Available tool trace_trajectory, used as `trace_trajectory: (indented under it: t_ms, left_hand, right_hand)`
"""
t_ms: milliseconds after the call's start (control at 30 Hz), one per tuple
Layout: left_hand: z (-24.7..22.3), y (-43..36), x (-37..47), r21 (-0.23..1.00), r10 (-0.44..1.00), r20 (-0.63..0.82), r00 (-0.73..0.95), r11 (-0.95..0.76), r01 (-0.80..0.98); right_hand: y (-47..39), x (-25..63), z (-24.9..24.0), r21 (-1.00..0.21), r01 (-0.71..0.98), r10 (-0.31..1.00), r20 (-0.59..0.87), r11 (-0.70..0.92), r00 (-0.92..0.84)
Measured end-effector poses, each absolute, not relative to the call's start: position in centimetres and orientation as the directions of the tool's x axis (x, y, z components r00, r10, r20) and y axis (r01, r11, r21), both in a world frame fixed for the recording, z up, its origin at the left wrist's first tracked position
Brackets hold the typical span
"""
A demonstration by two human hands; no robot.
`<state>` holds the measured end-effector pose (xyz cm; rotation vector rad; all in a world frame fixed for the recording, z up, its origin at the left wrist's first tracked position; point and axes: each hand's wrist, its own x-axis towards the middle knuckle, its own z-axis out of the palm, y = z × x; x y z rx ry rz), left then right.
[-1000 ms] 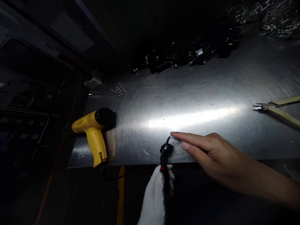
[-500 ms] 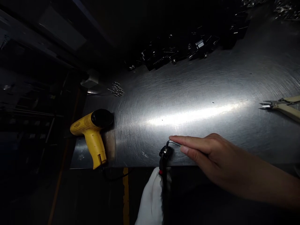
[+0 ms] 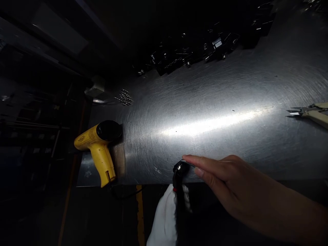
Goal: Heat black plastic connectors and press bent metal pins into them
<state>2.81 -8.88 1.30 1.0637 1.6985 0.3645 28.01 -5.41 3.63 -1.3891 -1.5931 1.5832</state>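
Note:
My left hand [image 3: 165, 217], in a white glove, is closed around a black part [image 3: 177, 176] with a bit of red at its lower end. The top of that part rests at the front edge of the metal table [image 3: 194, 95]. My bare right hand [image 3: 225, 181] pinches a thin bent metal rod [image 3: 189, 163] between thumb and forefinger. The rod's bent end meets the top of the black part; the exact contact is too dark to tell.
A yellow heat gun [image 3: 101, 153] lies at the table's left end, its cable hanging below. Small metal pins [image 3: 124, 97] sit behind it. Black parts [image 3: 179, 59] line the back. Pliers [image 3: 307, 112] lie at the right.
My right hand has moved slightly down and left, and the bent rod sits lower against the black part. More of my left glove's fingers shows on the right side. The view has shifted slightly.

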Motion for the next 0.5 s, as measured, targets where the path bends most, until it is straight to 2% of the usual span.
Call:
trace_trajectory:
  t_ms: [233,367,500]
  left_hand:
    - [1.5,-8.4,3.8,0.732,0.819,-0.572,-0.044,0.533,0.424]
    - [1.8,-8.3,5.0,0.719,0.813,-0.577,-0.073,0.549,0.426]
    - [2.0,-9.2,4.6,0.709,0.829,-0.544,-0.128,0.536,0.459]
  right_hand:
    - [-6.2,27.2,3.5,-0.966,0.188,0.931,-0.226,-0.177,-0.286]
    - [-6.3,26.6,3.4,-0.984,0.143,0.961,-0.138,-0.105,-0.241]
    - [-6.6,26.2,3.2,-0.987,0.119,0.961,-0.136,-0.109,-0.24]
